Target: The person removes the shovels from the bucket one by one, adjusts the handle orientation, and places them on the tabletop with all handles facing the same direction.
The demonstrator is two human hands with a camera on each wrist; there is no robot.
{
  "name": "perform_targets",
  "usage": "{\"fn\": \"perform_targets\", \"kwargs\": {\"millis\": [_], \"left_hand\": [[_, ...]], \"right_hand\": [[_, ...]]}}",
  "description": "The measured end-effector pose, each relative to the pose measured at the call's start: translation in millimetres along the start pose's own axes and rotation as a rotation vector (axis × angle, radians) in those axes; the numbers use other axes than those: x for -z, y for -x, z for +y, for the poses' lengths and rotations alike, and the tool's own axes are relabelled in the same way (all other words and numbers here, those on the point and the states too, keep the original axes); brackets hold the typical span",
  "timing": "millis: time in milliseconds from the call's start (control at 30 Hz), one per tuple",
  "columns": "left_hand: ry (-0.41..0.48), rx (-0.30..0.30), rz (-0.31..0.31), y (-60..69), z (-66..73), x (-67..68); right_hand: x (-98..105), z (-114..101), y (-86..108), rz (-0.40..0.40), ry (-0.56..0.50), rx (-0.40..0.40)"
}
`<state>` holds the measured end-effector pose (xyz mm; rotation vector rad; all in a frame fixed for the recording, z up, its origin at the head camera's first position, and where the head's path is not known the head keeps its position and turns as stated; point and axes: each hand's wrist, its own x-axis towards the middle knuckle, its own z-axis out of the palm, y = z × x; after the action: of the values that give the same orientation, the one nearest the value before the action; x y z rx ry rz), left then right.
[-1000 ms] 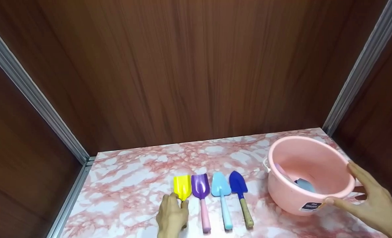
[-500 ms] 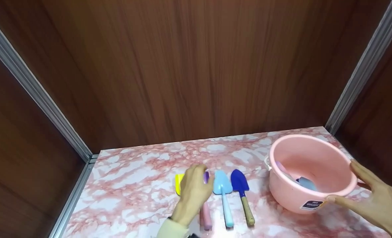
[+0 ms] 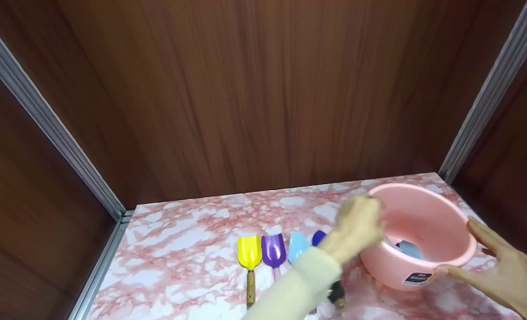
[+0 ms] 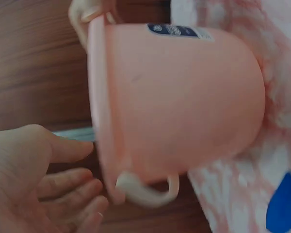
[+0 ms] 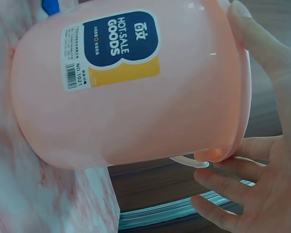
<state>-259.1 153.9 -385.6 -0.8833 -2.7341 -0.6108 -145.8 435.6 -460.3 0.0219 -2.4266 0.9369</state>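
Over swings the left hand (image 3: pixel 357 226) — half a second ago it was above the purple shovel (image 3: pixel 274 251), and now I have it, blurred, at the left rim of the pink bucket (image 3: pixel 388 269). My left-wrist feed gives the grip: fingers loose and apart, nothing visible in them, thumb pointing at the rim, though I can't tell whether it touches. Just below that rim hangs the white handle (image 4: pixel 145 194).

Holding its place on the far side is the right hand (image 3: pixel 505 271), and I see it gripping the bucket's right rim, thumb towards the front and fingers further back. So the bucket stands at the right of the marbled table (image 3: pixel 170 249), label (image 3: pixel 418 278) facing me, with a light blue piece (image 3: pixel 410 250) lying inside; I can't make out its full shape.

Back to the row: the yellow shovel (image 3: pixel 249 252) is in full sight again, wooden handle towards me, purple right beside it. Across the rest runs a pale sleeve (image 3: pixel 290 291), hiding much of the light blue shovel (image 3: pixel 297 246) and the dark blue shovel (image 3: pixel 318 237) — only their blades show well.
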Motion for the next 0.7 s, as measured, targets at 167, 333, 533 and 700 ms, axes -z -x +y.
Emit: {"fn": "perform_targets", "kwargs": {"millis": [167, 333, 533, 700], "left_hand": [[-0.091, -0.037, -0.149, -21.6, 29.3, -33.2], [-0.296, -0.012, -0.238, -34.0, 45.5, -58.8], [-0.475, -0.019, -0.298, -43.7, 58.1, -74.5], [-0.518, 0.029, -0.377, -46.2, 62.4, -80.5]], "right_hand": [[-4, 1, 6.7, -0.012, 0.014, -0.037], [-3, 0, 8.5, -0.026, -0.013, -0.055], [0, -3, 5.0, -0.031, -0.022, -0.070], [1, -6, 3.6, -0.032, -0.019, -0.083]]}}
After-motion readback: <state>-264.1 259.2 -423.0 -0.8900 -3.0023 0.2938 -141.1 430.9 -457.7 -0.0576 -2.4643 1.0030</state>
